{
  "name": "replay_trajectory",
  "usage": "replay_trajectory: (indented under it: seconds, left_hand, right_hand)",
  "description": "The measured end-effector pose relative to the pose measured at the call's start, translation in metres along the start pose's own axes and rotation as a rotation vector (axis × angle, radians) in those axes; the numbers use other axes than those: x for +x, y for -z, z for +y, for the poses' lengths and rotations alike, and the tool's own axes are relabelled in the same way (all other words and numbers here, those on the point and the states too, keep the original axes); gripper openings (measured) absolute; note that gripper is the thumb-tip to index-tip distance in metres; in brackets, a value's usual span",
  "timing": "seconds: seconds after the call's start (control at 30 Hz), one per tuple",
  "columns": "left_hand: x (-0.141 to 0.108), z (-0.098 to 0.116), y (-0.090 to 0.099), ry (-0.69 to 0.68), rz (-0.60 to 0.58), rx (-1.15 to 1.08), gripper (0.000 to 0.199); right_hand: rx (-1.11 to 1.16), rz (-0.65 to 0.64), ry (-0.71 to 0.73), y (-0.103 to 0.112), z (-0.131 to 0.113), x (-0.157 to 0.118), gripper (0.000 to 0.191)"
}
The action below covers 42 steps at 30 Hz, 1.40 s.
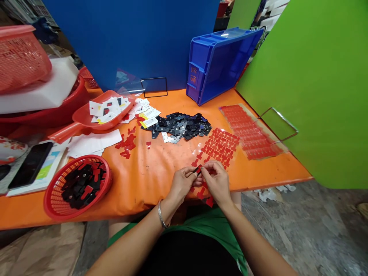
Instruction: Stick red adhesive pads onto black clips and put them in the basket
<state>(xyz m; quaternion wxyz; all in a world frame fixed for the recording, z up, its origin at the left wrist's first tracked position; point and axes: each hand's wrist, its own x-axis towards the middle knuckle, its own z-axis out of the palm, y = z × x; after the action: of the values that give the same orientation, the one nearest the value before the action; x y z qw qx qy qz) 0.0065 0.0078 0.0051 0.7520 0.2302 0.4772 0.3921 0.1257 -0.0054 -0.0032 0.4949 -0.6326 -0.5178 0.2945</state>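
My left hand (184,181) and my right hand (216,181) meet over the front part of a clear sheet of red T-shaped stickers (220,145). Pinched in the left fingers is a small black piece (196,171). The right fingertips press at a red T-shaped sticker (200,168) against that piece; how far it is stuck down is hidden by the fingers. Behind the hands lies a heap of flat black pieces (184,126). Loose red bits (126,143) are scattered to the left.
A red basket (49,199) of black and red pieces stands front left, beside a phone (31,165). Behind it, an orange-red scoop (83,115) holds white cards. A blue crate (201,65) leans at the back; another red sheet (247,132) lies right, by a green panel (316,96).
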Motion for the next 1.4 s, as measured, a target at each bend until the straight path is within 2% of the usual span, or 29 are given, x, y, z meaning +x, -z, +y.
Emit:
replay_trajectory:
  seconds: [0.37,0.4,0.47,0.53,0.67,0.73,0.9,1.0,1.1,1.17,1.27,1.33,1.4]
  left_hand:
    - [0.000,-0.002,0.005,0.003,-0.033,-0.018,0.011]
    - [0.000,-0.001,0.005,0.003,-0.036,-0.019,0.011]
    - [-0.001,0.000,0.005,0.002,-0.040,-0.018,0.013]
    - [-0.002,0.001,0.005,0.002,-0.036,-0.017,0.014]
    - [-0.003,0.002,0.004,0.005,-0.027,-0.013,0.017]
    - [-0.004,0.003,0.004,0.009,-0.043,-0.001,0.016]
    - [-0.003,0.004,0.003,0.020,-0.045,0.027,0.007]
    - [-0.002,0.002,0.004,0.012,-0.032,0.003,0.007]
    - [-0.006,0.005,0.005,0.005,-0.071,-0.009,0.011]
    - [-0.015,0.016,0.008,-0.017,-0.139,-0.016,0.016]
    - [-0.036,0.047,0.021,-0.126,-0.192,0.019,0.029]
    - [-0.054,0.075,0.041,-0.266,-0.099,0.126,0.036]
    - [-0.072,0.103,0.070,-0.449,0.118,0.295,0.039]
  right_hand:
    - [-0.142,-0.023,-0.025,0.000,0.001,0.003,0.015]
    - [-0.160,-0.005,-0.038,0.001,0.002,0.004,0.019]
    - [-0.162,0.044,-0.087,0.003,0.005,0.006,0.041]
    - [-0.101,0.028,-0.148,0.005,0.007,0.008,0.055]
    - [0.049,-0.215,-0.203,0.008,0.007,0.011,0.034]
    - [0.069,-0.267,-0.204,0.009,0.006,0.012,0.033]
    - [0.101,-0.258,-0.286,0.011,0.009,0.018,0.040]
    - [0.121,-0.195,-0.334,0.010,0.013,0.019,0.046]
    - [0.109,-0.175,-0.329,0.008,0.011,0.017,0.048]
    - [0.089,-0.179,-0.334,0.007,0.008,0.015,0.048]
    - [0.047,-0.221,-0.337,0.008,0.003,0.012,0.045]
    - [-0.009,-0.260,-0.265,0.009,0.001,0.010,0.041]
    - [-0.080,-0.301,-0.163,0.009,-0.003,0.008,0.036]
